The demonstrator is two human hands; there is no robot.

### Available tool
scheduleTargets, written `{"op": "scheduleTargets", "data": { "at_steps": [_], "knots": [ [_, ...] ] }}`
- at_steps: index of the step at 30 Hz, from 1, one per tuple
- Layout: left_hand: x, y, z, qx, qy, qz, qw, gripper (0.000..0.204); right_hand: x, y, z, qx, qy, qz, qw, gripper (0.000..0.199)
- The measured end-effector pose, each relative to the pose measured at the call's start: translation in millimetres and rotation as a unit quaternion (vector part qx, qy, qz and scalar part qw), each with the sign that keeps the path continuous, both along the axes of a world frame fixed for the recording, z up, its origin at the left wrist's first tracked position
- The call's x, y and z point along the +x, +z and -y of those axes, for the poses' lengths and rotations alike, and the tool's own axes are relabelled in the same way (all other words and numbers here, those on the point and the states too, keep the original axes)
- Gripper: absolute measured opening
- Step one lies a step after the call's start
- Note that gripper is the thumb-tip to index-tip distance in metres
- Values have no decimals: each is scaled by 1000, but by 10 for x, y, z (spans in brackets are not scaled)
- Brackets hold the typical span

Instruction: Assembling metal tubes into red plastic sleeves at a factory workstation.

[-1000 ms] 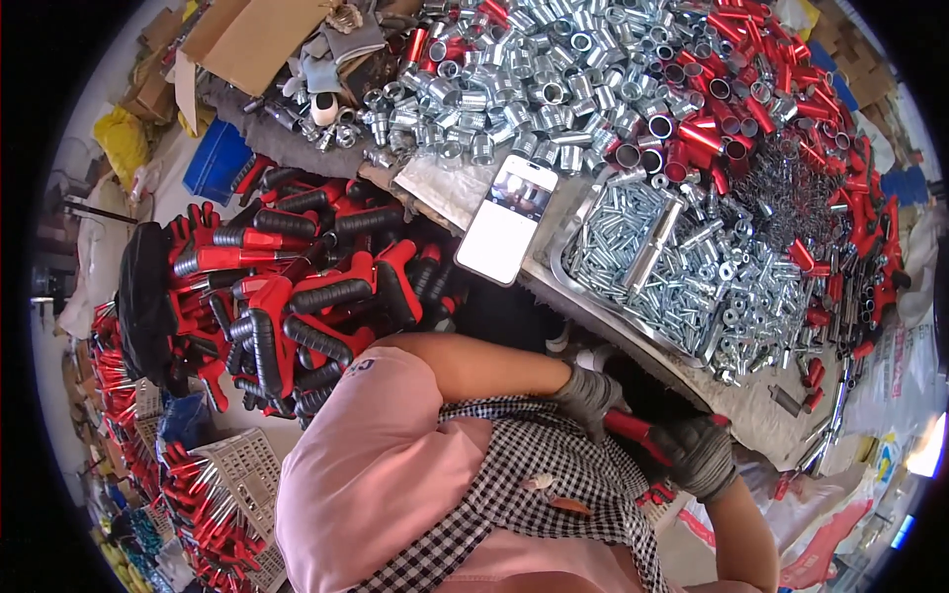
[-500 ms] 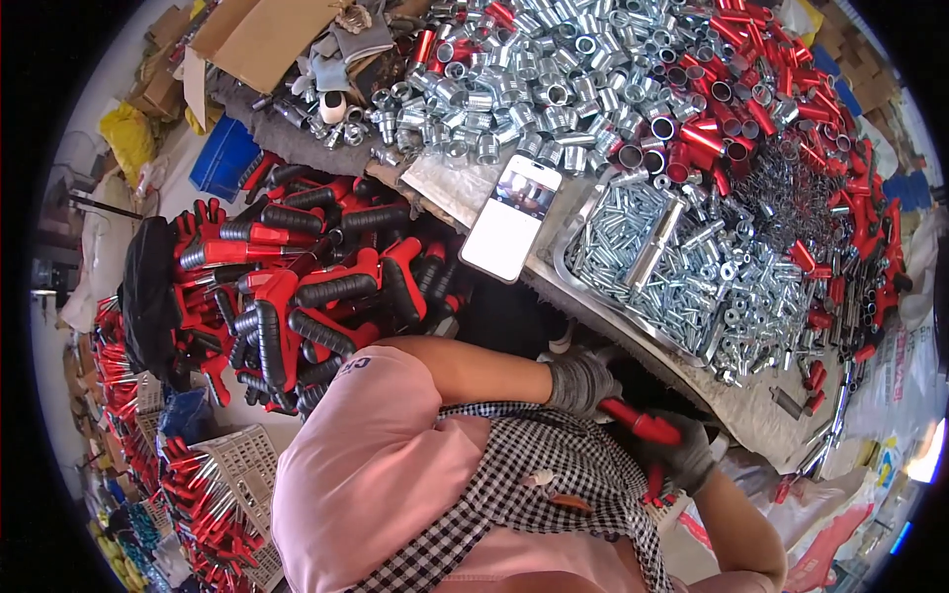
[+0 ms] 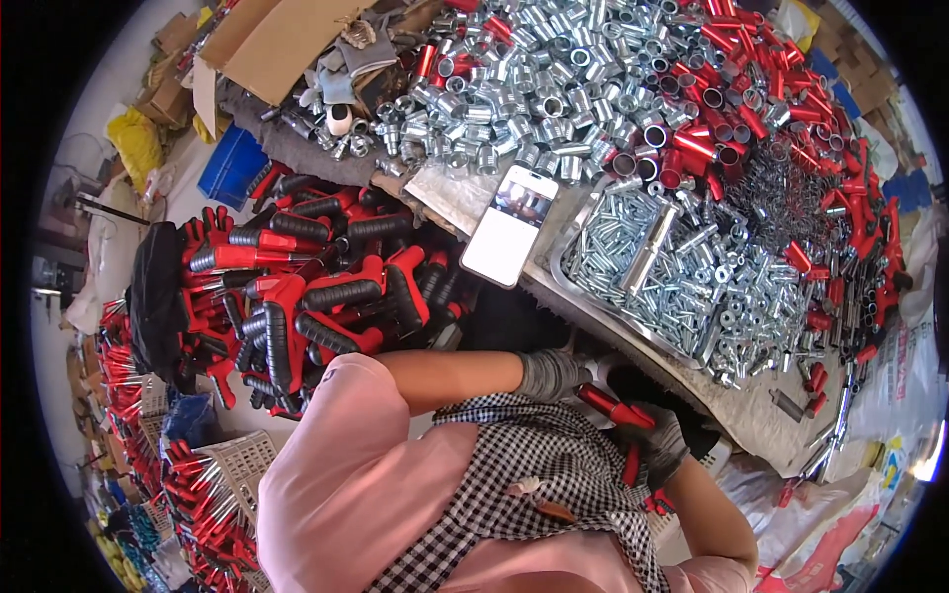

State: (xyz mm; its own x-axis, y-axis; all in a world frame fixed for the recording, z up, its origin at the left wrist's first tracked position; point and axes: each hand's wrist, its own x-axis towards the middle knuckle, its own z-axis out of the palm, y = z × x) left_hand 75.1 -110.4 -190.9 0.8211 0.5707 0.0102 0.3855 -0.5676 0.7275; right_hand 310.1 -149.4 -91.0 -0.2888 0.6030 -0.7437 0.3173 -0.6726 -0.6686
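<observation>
gripping 1 red-and-black tool (image 3: 615,407), both gloved hands, left (image 3: 550,375) and right (image 3: 660,445), seemingly clenched round it.

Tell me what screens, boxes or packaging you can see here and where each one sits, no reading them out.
Phone: flat on the bench edge beside the tray of silver parts, rectangular, white frame, screen lit.
Cardboard box: top left, brown, flaps open.
Blue crate: left, below the cardboard, rectangular.
Yellow bag: far left, crumpled.
Printed sacks: right edge, white with coloured print.
</observation>
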Motion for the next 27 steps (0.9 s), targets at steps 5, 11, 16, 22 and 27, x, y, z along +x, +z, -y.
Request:
{"op": "scheduleTargets", "data": {
  "at_steps": [5,11,16,22,27],
  "knots": [
    [9,-365,110,89,56,-21,994,66,-60,103,-72,-22,6,8,1000,43],
    [237,-334,-130,29,82,41,995,81,-88,114,-55,313,245,132,908,41],
    [124,15,-247,19,-71,-2,997,51,-88,112,-109,517,506,242,646,38],
    [429,-83,-121,-42,37,-123,991,38,19,84,-103,543,460,254,655,37],
    [512,-26,-41,-11,36,-144,989,48,220,156,-31,520,448,269,676,38]
  ]
}}
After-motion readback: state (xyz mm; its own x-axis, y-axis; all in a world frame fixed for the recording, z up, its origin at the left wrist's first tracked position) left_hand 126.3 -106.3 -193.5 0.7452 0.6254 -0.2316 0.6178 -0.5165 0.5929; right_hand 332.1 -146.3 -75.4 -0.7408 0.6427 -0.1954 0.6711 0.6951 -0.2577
